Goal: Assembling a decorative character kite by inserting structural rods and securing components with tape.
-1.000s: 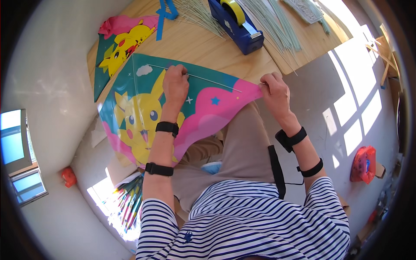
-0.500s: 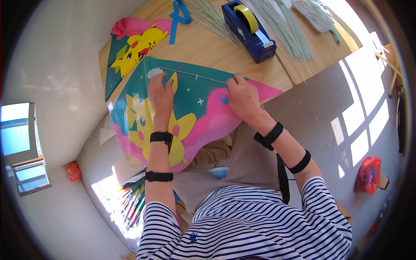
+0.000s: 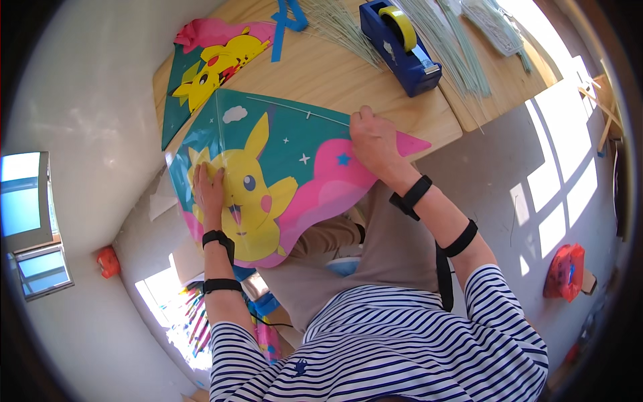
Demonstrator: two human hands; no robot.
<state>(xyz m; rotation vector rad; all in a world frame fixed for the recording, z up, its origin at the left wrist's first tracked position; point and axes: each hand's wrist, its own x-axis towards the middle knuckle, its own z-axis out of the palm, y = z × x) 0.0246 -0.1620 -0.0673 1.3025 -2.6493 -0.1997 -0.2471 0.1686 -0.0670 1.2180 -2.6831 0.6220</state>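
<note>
A colourful kite (image 3: 295, 174) with a yellow cartoon animal on teal and pink lies over the near edge of the wooden table (image 3: 335, 74) and my lap. My left hand (image 3: 209, 189) presses flat on the kite's left part, fingers spread on the yellow figure. My right hand (image 3: 374, 139) pinches the kite's upper edge by a thin white rod (image 3: 295, 109) that runs along it. The kite's pink tip sticks out to the right of that hand.
A second kite of the same print (image 3: 207, 63) lies at the table's far left. A blue tape dispenser (image 3: 400, 43) stands further back, among bundles of thin pale rods (image 3: 455, 50) and blue tape strips (image 3: 284, 17). A red object (image 3: 564, 271) sits on the floor at right.
My left hand slid from the kite's top edge down to its left part. My right hand moved left along the upper edge. The kite shifted toward me.
</note>
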